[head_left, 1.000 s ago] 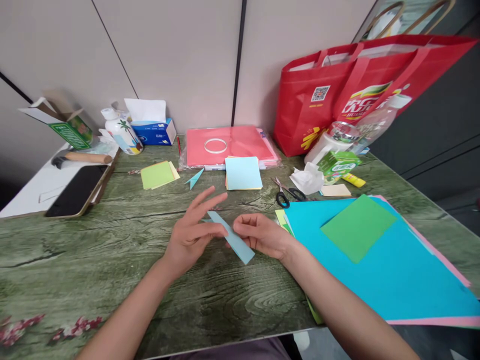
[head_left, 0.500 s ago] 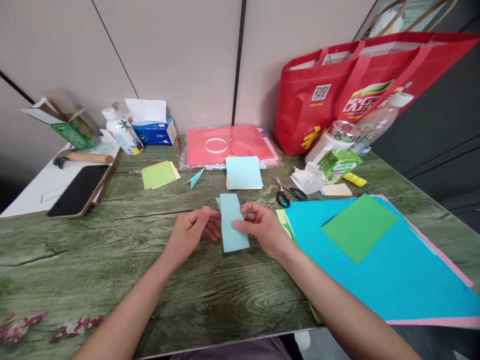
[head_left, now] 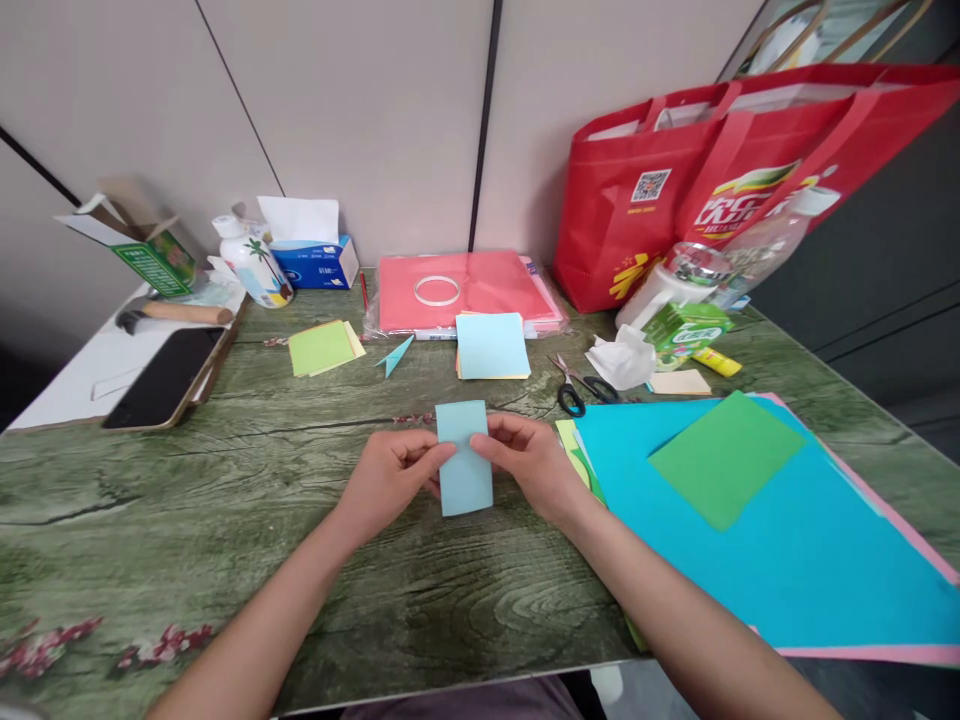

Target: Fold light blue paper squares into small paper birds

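A light blue folded paper is held upright between my two hands, above the wooden table. My left hand pinches its left edge, thumb on the front face and fingers behind. On the opposite edge my right hand grips it the same way, thumb on the front. The fingertips behind the paper are partly hidden. Beyond it lies a stack of square paper with a light blue sheet on top. A small folded blue paper piece rests left of that stack.
Scissors with black handles lie right of the stack, beside a crumpled tissue. Large blue sheets carry a green square. Leftward are green paper squares, a phone and a hammer. A red bag stands behind.
My left hand has moved onto the paper's left edge and now pinches it. The paper has straightened, and its back flap no longer shows at the left. The view has shifted slightly.
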### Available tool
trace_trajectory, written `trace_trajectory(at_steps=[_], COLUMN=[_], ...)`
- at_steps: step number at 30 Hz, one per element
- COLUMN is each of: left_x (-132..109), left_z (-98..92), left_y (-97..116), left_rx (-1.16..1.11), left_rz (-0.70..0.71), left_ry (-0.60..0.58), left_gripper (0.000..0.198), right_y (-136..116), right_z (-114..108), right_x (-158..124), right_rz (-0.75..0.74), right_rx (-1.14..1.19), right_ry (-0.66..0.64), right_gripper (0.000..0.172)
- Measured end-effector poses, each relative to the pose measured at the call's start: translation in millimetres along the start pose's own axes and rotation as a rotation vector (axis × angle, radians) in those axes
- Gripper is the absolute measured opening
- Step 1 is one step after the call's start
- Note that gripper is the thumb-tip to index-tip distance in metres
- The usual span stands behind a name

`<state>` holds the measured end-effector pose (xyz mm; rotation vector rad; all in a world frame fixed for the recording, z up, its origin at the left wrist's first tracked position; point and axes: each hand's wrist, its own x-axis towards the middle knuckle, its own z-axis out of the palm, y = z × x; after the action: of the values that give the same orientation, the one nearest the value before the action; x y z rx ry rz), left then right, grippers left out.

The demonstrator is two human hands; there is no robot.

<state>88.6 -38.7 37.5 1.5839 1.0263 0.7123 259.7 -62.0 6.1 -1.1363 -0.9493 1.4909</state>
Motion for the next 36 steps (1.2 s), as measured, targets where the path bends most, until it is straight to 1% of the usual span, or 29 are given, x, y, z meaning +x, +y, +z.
trace_trajectory(at_steps=[5,15,20,24,28,33,36], left_x=[-0.8,-0.4,-0.6,-1.4,-1.4,0.4,0.2], left_z=[0.2,1.0,-0.2,1.2,4.0,4.8,4.4], left_y=[1.4,2.7,0.2,-1.8,-2.2,-2.1,-2.4], left_rx=[-0.006,-0.015,0.005,0.024,-0.027,-0.095,-0.093], left_rz=[-0.035,-0.063,-0.048,-0.07,-0.108,-0.137,-0.134], left_ry=[-0.017,0.0,0.0,-0.055,-0.084,-0.092,-0.087], left_gripper=[0.028,0.026,0.028,0.029,0.029,0.025,0.026], right_y=[1.5,1.2,0.5,0.6,0.9,0.3,0.4], right_z=[-0.9,-1.7,-0.5,0.6,0.8,1.0,0.8], right_x=[0.6,0.0,-0.5,0.0,0.3,-0.3,-0.7], right_rz=[-0.021,-0.037,-0.03,-0.062,-0.075,-0.079,-0.08], right_rx=[-0.007,0.023,0.012,0.035,0.043,0.037,0.039], right_ry=[0.03,0.013,0.018,0.056,0.087,0.098,0.094], right_gripper=[0.023,0.018,0.021,0.023,0.025,0.027,0.027])
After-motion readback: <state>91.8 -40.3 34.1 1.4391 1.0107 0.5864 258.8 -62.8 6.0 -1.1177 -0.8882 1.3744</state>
